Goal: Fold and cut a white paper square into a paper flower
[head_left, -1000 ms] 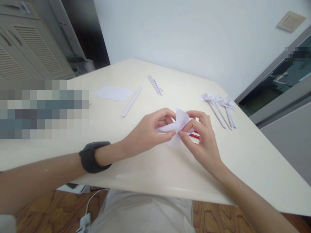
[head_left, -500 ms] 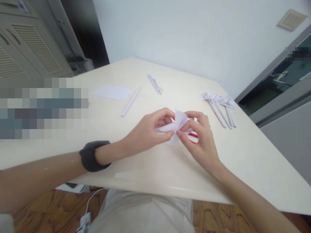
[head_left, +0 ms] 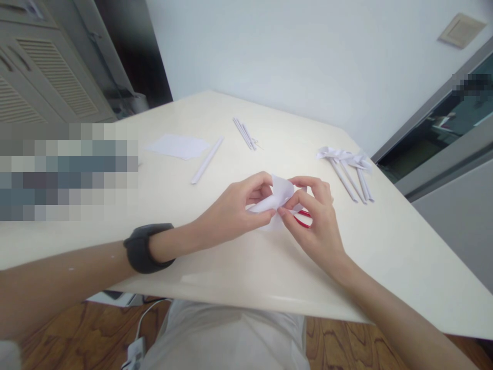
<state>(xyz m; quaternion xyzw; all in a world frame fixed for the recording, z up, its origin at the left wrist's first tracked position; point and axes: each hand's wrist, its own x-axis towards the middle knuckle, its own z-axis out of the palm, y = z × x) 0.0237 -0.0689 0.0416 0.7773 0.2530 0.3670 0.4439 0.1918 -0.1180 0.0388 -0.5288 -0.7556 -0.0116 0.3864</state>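
Note:
Between my two hands is a white paper flower (head_left: 282, 189) with curved, petal-like flaps. My left hand (head_left: 246, 203), with a dark band on its wrist, pinches the flower's left side between thumb and fingers. On the right side, the thumb and index finger of my right hand (head_left: 314, 213) grip the paper close to its centre. Red-handled scissors (head_left: 303, 221) lie on the table behind my right hand, mostly hidden by it. Whatever lies under my fingers at the flower's middle is hidden.
Paper flowers on rolled stems (head_left: 348, 174) lie at the right. Several thin paper rolls (head_left: 243, 134) are at the back, a thicker paper roll (head_left: 207, 160) at centre left. Flat white paper sheets (head_left: 179, 146) lie beside it. The white table (head_left: 231, 277) meets the wall behind.
Both hands keep hold of the paper flower, and the flower and fingers have shifted very slightly left. A little more of the red scissor handles shows.

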